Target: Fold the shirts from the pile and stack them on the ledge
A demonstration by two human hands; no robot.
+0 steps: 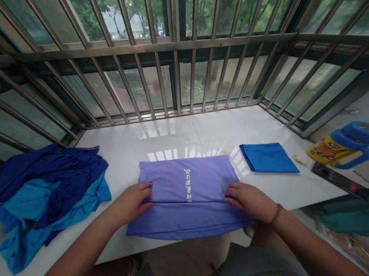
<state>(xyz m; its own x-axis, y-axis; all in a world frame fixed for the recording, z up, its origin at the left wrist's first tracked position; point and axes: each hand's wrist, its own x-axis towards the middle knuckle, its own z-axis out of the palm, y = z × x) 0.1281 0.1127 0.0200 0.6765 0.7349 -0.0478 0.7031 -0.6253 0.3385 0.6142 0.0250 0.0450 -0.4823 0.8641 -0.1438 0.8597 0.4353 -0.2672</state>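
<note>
A purple shirt (172, 183) with white lettering lies folded into a flat, wide shape at the table's front edge. A crease runs across it, and its lower part reaches the table edge. My left hand (133, 200) is at its left side, fingers bent onto the cloth and thumb by the crease. At the right side, my right hand (250, 199) holds the cloth in the same way, fingers curled and thumb near the crease. The fingertips' exact grip is partly hidden. A bracelet circles my right wrist.
A loose heap of blue clothes (73, 176) lies at the left. To the right is a folded blue cloth (270, 159). Beyond it are a yellow-and-blue handled bottle (330, 147) and a dark flat box (338, 179). Metal window bars (173, 47) edge the white table (171, 135).
</note>
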